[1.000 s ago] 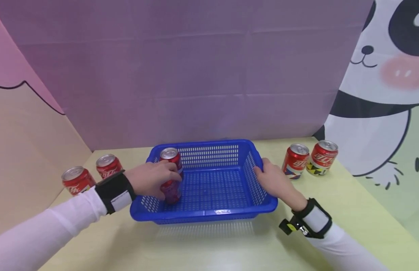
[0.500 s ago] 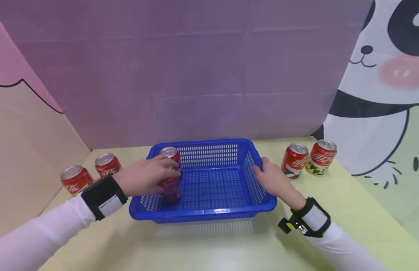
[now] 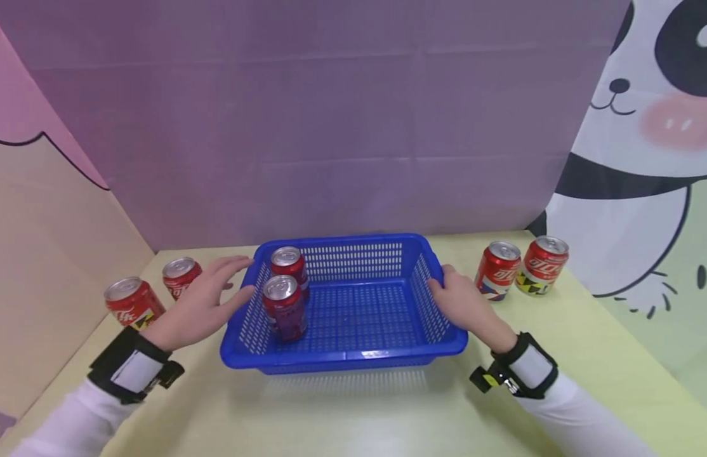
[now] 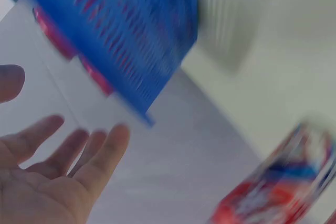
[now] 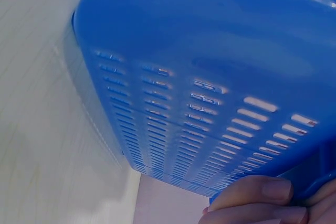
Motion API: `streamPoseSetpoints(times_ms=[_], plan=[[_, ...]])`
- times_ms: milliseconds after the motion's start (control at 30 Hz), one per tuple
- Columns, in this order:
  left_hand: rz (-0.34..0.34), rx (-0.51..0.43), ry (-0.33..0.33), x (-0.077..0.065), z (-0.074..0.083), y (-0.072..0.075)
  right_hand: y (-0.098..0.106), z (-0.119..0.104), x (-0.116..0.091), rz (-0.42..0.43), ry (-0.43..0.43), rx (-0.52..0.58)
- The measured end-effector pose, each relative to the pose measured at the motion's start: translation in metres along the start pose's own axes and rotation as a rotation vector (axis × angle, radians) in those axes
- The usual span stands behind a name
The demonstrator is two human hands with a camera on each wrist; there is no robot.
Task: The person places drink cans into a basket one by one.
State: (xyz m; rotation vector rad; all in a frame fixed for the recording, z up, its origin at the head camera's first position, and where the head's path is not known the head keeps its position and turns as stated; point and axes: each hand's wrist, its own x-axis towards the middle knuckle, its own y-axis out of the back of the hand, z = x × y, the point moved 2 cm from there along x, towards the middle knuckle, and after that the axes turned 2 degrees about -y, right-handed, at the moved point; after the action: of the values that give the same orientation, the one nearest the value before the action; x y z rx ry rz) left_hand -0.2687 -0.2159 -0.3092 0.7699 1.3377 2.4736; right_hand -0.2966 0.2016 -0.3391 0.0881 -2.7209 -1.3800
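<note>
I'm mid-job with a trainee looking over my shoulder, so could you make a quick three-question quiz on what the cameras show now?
1. Count: how many red metal drink cans stand inside the blue rectangular plastic basket with slotted walls?
2. True or false: the person's bare left hand is holding nothing.
3. Multiple choice: which part of the basket does the person's bare right hand grip?
A) the rim at its left end
B) the rim at its right end
C) the middle of its floor

Key: 1. Two. 2. True; its fingers are spread, with no can between them. 3. B.
</note>
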Motion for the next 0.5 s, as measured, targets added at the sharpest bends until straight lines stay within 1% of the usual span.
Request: streamPoseSetpoints(times_ms=[100,167,267,333,400,500], plan=[[0.022,-0.12,0.048,-0.009,-0.01,-0.013,-0.001,0.0,0.001,0.004,-0.003,-0.005],[0.031,-0.226,0.108,-0.013,-0.015,-0.02,0.0,0.0,0.001,0.009,-0.003,-0.015],[0.02,-0.399,0.21,-0.017,-0.02,-0.03,0.0,0.0,0.002,0.011,-0.002,-0.017],[0.01,-0.475,0.266,-0.018,-0.023,-0.036,0.0,0.001,0.002,0.008,-0.001,-0.016],[0.003,-0.533,0.298,-0.019,-0.024,-0.041,0.0,0.001,0.001,0.003,0.0,-0.011],[0.009,-0.622,0.319,-0.019,-0.025,-0.047,-0.001,0.002,0.001,0.006,0.0,-0.012]])
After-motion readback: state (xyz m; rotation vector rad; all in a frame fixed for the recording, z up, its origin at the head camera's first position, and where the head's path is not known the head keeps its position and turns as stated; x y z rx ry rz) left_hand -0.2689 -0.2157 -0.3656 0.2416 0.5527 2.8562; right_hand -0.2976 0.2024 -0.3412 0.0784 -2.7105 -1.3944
